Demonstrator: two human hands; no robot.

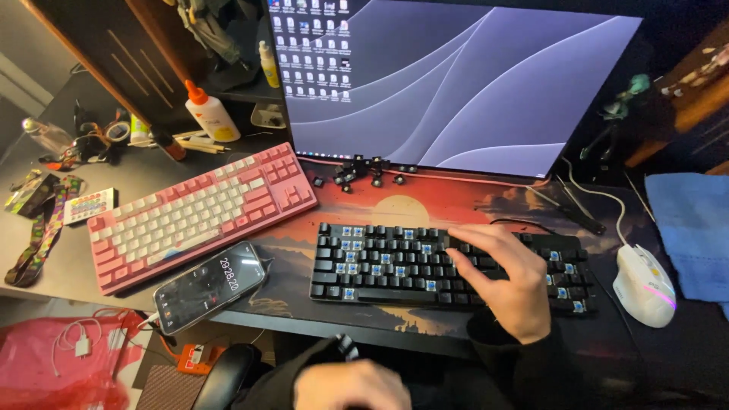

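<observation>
A black keyboard [395, 266] lies on a desk mat with a sunset picture [402, 205]; several of its keycaps are off, showing blue switches. My right hand [505, 273] rests flat on the keyboard's right part, fingers pointing left. Down at the frame's bottom edge, below the desk, my left hand [349, 386] is blurred and holds a small dark tool [346, 348]. Several loose black keycaps [361, 173] lie in a cluster under the monitor.
A pink and white keyboard [201, 212] lies at an angle to the left, a phone [211, 287] with a lit screen in front of it. A white mouse [644, 285] sits at right beside a blue cloth [695, 228]. A large monitor [456, 83] stands behind; glue bottle [211, 114] at back left.
</observation>
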